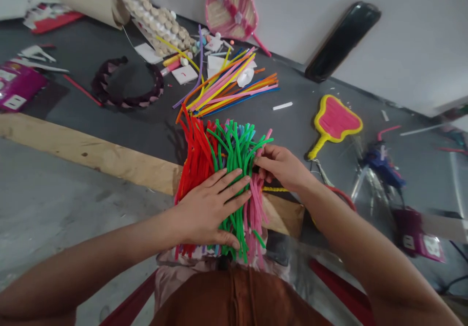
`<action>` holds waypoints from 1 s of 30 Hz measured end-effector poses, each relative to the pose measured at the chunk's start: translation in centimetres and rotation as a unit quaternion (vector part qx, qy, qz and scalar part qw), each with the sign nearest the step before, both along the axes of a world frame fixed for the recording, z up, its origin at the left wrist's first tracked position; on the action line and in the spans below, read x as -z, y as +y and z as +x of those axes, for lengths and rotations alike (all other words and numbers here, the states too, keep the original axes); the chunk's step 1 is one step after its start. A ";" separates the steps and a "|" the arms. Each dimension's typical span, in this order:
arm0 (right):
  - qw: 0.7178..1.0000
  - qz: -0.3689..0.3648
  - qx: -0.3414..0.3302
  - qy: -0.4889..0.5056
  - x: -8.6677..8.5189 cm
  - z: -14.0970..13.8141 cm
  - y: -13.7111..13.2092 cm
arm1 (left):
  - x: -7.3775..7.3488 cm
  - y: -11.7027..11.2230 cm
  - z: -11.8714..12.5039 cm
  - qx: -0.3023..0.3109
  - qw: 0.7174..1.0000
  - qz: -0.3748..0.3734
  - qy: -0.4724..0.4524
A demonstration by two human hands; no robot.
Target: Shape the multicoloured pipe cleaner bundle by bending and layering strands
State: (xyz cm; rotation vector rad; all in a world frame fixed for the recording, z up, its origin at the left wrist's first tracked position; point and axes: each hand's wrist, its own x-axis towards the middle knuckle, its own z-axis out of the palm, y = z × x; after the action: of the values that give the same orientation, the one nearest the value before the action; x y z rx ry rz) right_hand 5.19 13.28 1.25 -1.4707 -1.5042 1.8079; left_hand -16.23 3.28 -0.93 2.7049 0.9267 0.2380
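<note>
A thick bundle of fuzzy pipe cleaners lies across my lap and the table edge: red ones (197,150) on the left, green ones (239,153) in the middle, pink ones (256,204) on the right. Some blue and purple tips show behind the green. My left hand (215,204) rests flat on the red and green strands, fingers spread. At the bundle's right edge, the fingers of my right hand (280,165) are curled in a pinch around a pink pipe cleaner, whose tip sticks up above them. Part of that strand is hidden by the hand.
Loose multicoloured pipe cleaners (226,85) lie beyond the bundle. Around them are a dark braided headband (127,103), a yellow-rimmed pink paddle shape (338,118), a black case (343,41) against the wall and a pink fan-like piece (232,7). A wooden strip (91,155) edges the table.
</note>
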 end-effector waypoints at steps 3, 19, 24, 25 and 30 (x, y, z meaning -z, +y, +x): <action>1.000 -0.001 -0.013 0.013 -0.3 0.3 -0.2 | 0.0 0.0 0.1 -0.002 1.000 0.003 0.003; 0.994 0.072 -0.062 -0.054 0.1 -0.2 0.9 | -1.1 0.3 0.8 -0.023 0.998 -0.045 0.036; 0.936 0.314 -0.065 -0.144 -0.2 0.4 -2.0 | -1.9 0.7 1.0 -0.026 0.997 -0.067 0.038; 0.915 0.367 -0.082 -0.149 -0.2 0.6 -2.7 | -1.9 0.7 1.0 -0.026 0.997 -0.067 0.033; 0.787 0.536 -0.268 -0.147 0.2 1.8 -5.0 | -1.4 1.0 0.8 -0.012 0.998 -0.069 0.000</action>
State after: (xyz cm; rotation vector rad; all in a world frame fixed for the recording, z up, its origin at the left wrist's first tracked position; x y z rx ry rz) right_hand 7.03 8.25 1.05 -0.7483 -2.6369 0.5408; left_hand -15.45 4.24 0.45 2.5692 0.9399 0.1730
